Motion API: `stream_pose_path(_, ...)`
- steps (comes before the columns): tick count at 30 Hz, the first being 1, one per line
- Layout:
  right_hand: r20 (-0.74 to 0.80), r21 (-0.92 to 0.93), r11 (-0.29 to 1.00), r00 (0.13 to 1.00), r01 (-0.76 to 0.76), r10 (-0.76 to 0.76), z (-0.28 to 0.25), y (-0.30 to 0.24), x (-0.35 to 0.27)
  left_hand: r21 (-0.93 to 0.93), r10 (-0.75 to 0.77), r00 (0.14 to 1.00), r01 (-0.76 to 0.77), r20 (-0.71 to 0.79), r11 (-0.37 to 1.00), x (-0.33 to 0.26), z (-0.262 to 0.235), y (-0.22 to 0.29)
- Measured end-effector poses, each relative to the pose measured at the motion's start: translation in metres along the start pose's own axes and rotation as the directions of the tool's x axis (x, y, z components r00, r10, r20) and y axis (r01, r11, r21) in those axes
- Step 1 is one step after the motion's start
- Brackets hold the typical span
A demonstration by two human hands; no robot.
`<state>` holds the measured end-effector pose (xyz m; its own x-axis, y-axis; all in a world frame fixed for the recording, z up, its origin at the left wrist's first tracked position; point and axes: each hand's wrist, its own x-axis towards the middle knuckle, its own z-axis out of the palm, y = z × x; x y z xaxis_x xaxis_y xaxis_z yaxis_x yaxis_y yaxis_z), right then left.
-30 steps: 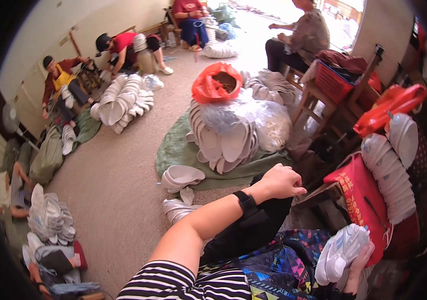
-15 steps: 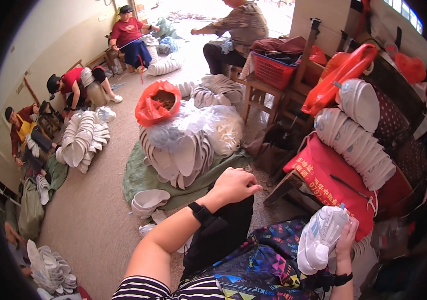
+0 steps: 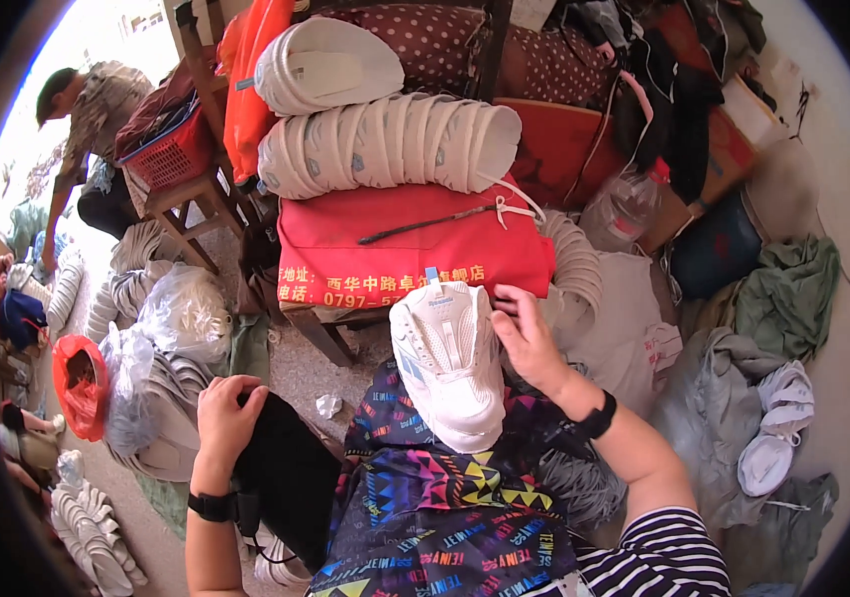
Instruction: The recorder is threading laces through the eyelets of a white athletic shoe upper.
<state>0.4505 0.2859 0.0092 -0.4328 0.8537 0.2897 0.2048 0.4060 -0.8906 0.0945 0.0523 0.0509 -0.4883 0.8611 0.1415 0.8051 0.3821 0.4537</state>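
Observation:
A white sneaker (image 3: 450, 373) with light blue side marks and a blue tab at its tongue rests on my patterned apron (image 3: 425, 497), toe towards me. My right hand (image 3: 528, 341) is at the shoe's right side, fingers bent and apart, the tips at its upper edge. On my black-clad left knee (image 3: 286, 468) lies my left hand (image 3: 226, 423), its fingers curled in. Anything inside those fingers is hidden. In front of the shoe is a red cloth cover (image 3: 405, 254) on a wooden stand, with a dark thin rod (image 3: 425, 227) and a white cord on it.
A nested row of white shoe uppers (image 3: 385, 144) lies across the red cover, a single upper (image 3: 330, 65) behind. At left are a red plastic bag (image 3: 80, 388), clear bags and more uppers. A red basket (image 3: 161, 154) sits on a chair near another person. White shoes (image 3: 773, 448) lie right.
My view has turned to the right. The sneaker now lies toe towards me on the apron, and my right hand has shifted along its side. My left hand stays curled on the knee.

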Motion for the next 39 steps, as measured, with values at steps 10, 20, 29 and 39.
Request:
stream_pose_path(10, 0.05, -0.428, 0.73, 0.793, -0.532, 0.607, -0.133, 0.103, -0.103, -0.373, 0.468, 0.87, -0.387, 0.155, 0.843, 0.02, 0.034, 0.109)
stream_pose_path(20, -0.128, -0.452, 0.244, 0.333, -0.858, 0.934, -0.182, 0.226, -0.233, -0.364, 0.6, 0.764, -0.502, 0.239, 0.784, 0.01, 0.077, 0.155)
stream_pose_path(29, -0.12, -0.065, 0.234, 0.24, -0.97, 0.963, -0.152, 0.199, -0.241, -0.336, 0.613, 0.774, -0.542, 0.159, 0.771, 0.006, 0.084, 0.154)
stream_pose_path(39, -0.272, -0.668, 0.245, 0.537, -0.702, 0.798, -0.163, 0.165, -0.214, -0.397, 0.642, 0.749, -0.546, 0.164, 0.738, 0.009, 0.076, 0.152)
